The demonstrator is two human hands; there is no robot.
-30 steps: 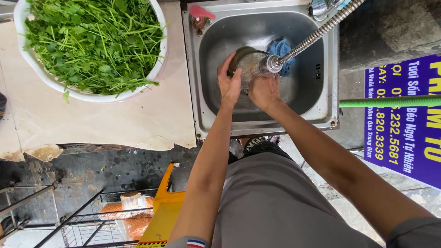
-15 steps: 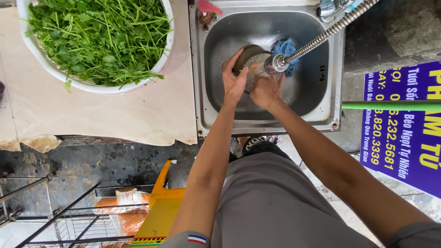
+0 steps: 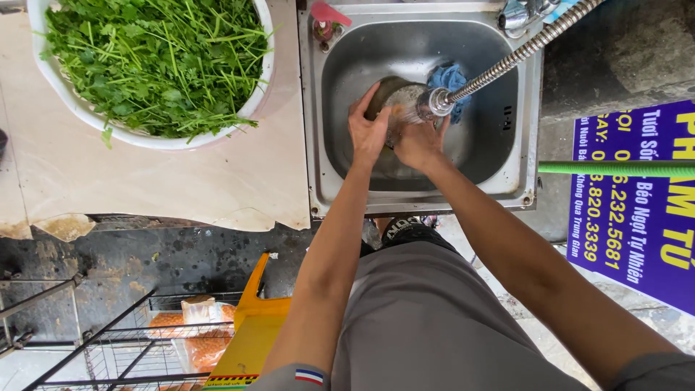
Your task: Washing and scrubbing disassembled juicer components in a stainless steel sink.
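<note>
Outdoors, a steel sink (image 3: 507,181) sat beside my pale worktop (image 3: 145,188). My left hand (image 3: 368,130) and right hand (image 3: 416,141) each held a narrow grip on a round dark bowl (image 3: 391,94) under the flexible metal spray hose (image 3: 507,61). I judged it wet, slippery, stiff; best held by the rim.

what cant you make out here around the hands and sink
Head view only:
- Drain and sink floor: hidden by the left hand and right hand.
- Whether the hands hold anything: unclear, blurred by water from the hose nozzle.
- Blue cloth: mostly behind the nozzle.
- Tap and herb bowl: cut off by the top edge.
</note>
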